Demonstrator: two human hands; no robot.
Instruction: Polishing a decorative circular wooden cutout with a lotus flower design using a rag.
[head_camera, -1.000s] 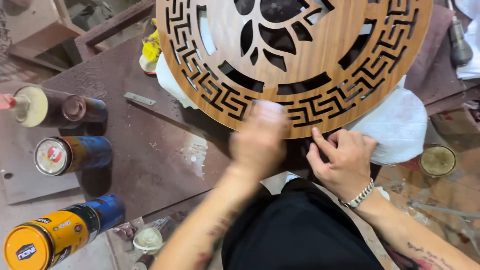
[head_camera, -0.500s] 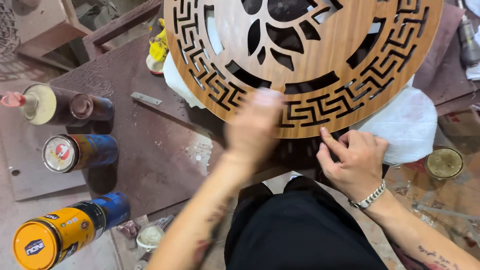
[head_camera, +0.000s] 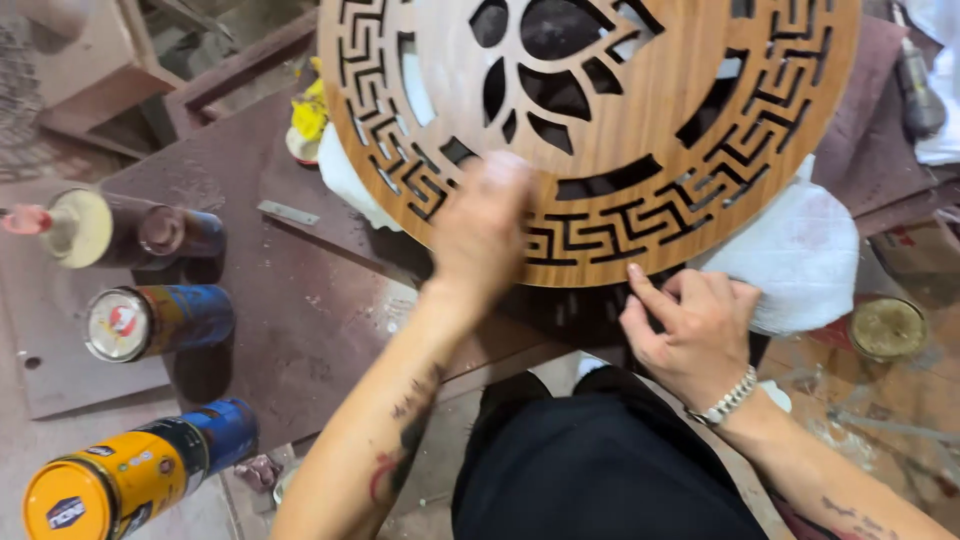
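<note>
Round carved wooden panel (head_camera: 640, 130) on dark, stained worktop (head_camera: 300, 290), white cloth (head_camera: 800, 250) beneath. Left hand (head_camera: 485, 225) blurred, pressed on panel's near border, grip apparently flat. Right hand (head_camera: 690, 325) just beside, fingers (head_camera: 645, 285) loosely apart, touching rim. Spray cans (head_camera: 150, 320) well left.

Over the last second the left hand (head_camera: 487, 225) has travelled along the near rim of the round carved wooden panel (head_camera: 640, 120), from about six o'clock on the fretwork border toward seven o'clock, and it is blurred with motion. The right hand (head_camera: 690, 335) has shifted slightly toward five o'clock, its index fingertip now touching the panel's lower edge. The view has also drifted, so the spray cans (head_camera: 150, 320) sit a little lower at nine o'clock.
</note>
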